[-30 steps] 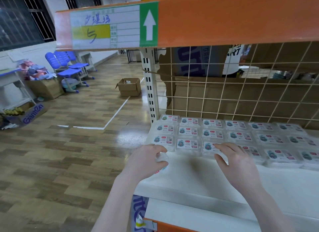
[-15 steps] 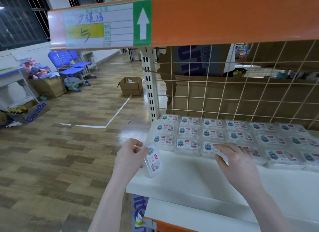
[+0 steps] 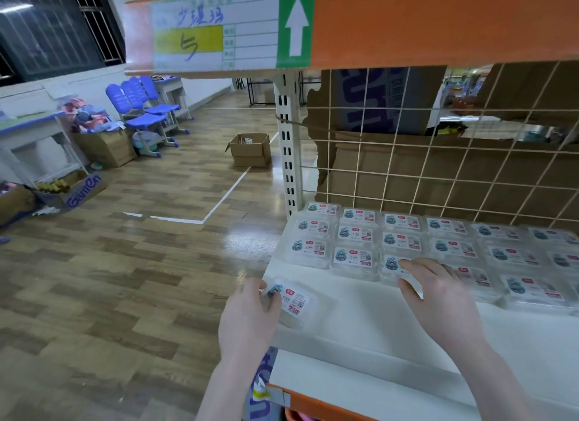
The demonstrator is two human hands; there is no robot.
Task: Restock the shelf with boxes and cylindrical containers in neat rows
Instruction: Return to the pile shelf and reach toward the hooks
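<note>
Fingers (image 3: 264, 297) of left hand (image 3: 247, 320) curling around the near-left corner of a clear box (image 3: 293, 301), thumb side pinching its edge; box lying label-up on the white shelf (image 3: 376, 326), just in front of the rows (image 3: 407, 245). Right hand (image 3: 438, 298) resting with fingers straight and slightly spread on a front-row box (image 3: 391, 265), probably pressing it, though blurred. Wire grid (image 3: 438, 170) standing behind.

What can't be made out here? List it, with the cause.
Head view only:
- Box under the right hand: label mostly covered by fingers.
- Loose box in the left hand: near corner hidden by fingers.
- Label print: too small.
- Rows of boxes: cut off by right edge.
</note>
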